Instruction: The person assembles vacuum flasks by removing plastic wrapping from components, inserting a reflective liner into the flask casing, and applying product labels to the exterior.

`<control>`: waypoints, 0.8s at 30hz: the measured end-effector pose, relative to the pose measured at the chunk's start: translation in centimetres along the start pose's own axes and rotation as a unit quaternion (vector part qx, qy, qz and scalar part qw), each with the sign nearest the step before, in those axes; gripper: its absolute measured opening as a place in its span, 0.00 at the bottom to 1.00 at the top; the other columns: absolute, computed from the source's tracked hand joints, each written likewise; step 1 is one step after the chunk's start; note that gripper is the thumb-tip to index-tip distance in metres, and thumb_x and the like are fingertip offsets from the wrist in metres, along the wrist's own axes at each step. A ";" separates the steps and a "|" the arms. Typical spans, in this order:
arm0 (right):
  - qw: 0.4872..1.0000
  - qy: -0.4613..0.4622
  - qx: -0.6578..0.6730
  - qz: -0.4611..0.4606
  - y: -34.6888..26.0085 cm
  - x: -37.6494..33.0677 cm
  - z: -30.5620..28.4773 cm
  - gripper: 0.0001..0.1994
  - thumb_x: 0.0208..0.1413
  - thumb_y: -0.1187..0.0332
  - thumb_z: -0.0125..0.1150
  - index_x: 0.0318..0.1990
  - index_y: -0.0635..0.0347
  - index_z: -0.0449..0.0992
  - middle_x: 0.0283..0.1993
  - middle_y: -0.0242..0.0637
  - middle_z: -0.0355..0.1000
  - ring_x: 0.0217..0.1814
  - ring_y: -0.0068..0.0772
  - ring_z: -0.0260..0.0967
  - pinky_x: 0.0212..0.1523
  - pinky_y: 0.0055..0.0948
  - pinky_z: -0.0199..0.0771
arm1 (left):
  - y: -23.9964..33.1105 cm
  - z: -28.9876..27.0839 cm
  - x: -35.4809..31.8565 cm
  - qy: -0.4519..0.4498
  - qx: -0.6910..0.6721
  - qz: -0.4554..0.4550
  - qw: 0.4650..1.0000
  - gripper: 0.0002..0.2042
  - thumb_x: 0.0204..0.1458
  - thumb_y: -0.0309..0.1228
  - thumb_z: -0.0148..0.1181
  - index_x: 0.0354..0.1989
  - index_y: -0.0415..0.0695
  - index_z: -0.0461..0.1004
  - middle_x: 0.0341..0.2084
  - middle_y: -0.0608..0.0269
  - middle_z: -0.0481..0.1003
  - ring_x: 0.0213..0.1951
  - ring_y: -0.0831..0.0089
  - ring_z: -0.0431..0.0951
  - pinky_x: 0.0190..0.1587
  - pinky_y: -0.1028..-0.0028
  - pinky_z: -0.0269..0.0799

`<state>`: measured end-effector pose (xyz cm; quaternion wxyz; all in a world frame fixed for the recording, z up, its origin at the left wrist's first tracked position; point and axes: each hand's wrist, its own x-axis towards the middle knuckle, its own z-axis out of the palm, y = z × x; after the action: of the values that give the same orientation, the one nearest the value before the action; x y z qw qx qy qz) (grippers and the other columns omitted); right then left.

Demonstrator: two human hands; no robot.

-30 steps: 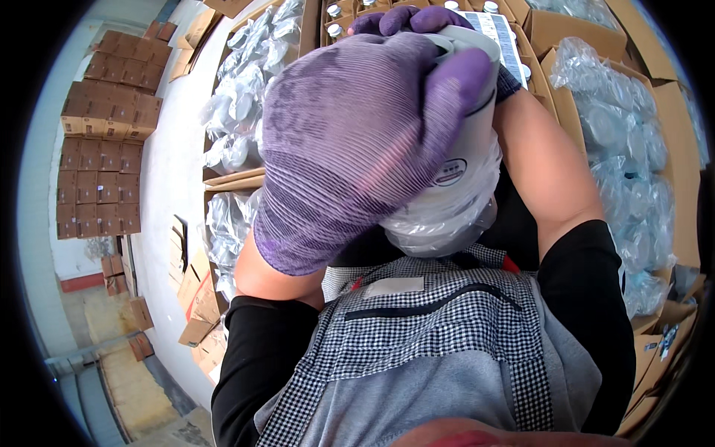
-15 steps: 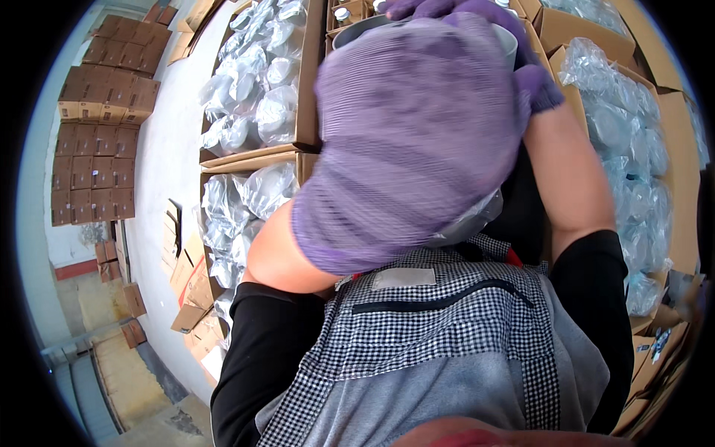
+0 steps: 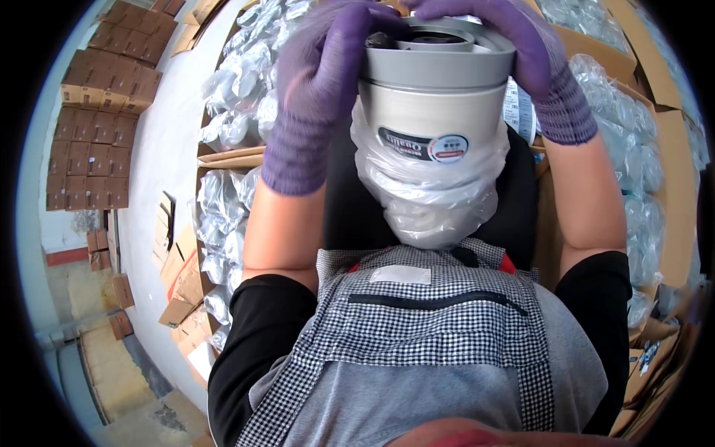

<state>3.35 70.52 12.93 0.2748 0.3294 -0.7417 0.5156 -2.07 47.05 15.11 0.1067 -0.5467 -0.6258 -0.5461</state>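
A cream-white canister [image 3: 417, 112] with a wide grey lid [image 3: 432, 68] stands upright in front of my lap. A dark and rosy printed label is on its side. Crumpled clear plastic bag [image 3: 439, 212] bunches around its lower half. My left hand [image 3: 328, 71], in a purple knit glove, grips the lid's left side; its fingers are somewhat blurred. My right hand [image 3: 525, 52], gloved alike, curls over the lid's right rim with its fingers across the top. A round dark-centred part shows in the top of the lid. The far fingertips fall partly outside the picture.
Open cartons of plastic-wrapped round items line my left [image 3: 249, 97] and my right [image 3: 618, 141]. Brown boxes [image 3: 89, 160] are stacked by the far-left wall. Folded cardboard [image 3: 182, 287] lies on the floor beside the left cartons.
My left forearm and hand have swung from across the canister to its left side, uncovering the canister and bag. My right hand remains on the lid's right side.
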 end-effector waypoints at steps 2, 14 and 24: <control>0.993 -0.055 -0.077 -0.072 1.9 -0.3 -0.3 0.19 0.67 0.62 0.47 0.51 0.70 0.77 0.52 0.51 0.78 0.58 0.48 0.75 0.63 0.40 0.71 | 2.8 0.7 0.1 -0.007 0.056 -0.038 0.998 0.13 0.61 0.34 0.54 0.44 0.37 0.79 0.42 0.53 0.81 0.46 0.61 0.81 0.53 0.65 0.75; 0.998 -0.035 -0.033 0.036 1.5 -1.1 -0.8 0.17 0.67 0.66 0.46 0.54 0.66 0.76 0.53 0.47 0.77 0.58 0.40 0.75 0.62 0.35 0.72 | 5.7 1.9 1.1 -0.061 0.071 -0.046 0.995 0.23 0.59 0.43 0.54 0.52 0.34 0.77 0.47 0.44 0.78 0.53 0.58 0.78 0.58 0.64 0.70; 0.981 0.002 0.069 0.180 0.2 -2.3 -0.4 0.24 0.71 0.59 0.38 0.58 0.67 0.74 0.56 0.47 0.76 0.60 0.39 0.73 0.65 0.36 0.67 | 6.1 1.8 0.5 -0.058 0.073 -0.085 0.992 0.24 0.61 0.43 0.53 0.53 0.34 0.77 0.53 0.45 0.76 0.59 0.55 0.72 0.65 0.62 0.62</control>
<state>4.66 71.45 11.22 0.1555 0.2077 -0.7513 0.6068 3.44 47.54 18.21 0.0630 -0.5125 -0.7133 -0.4738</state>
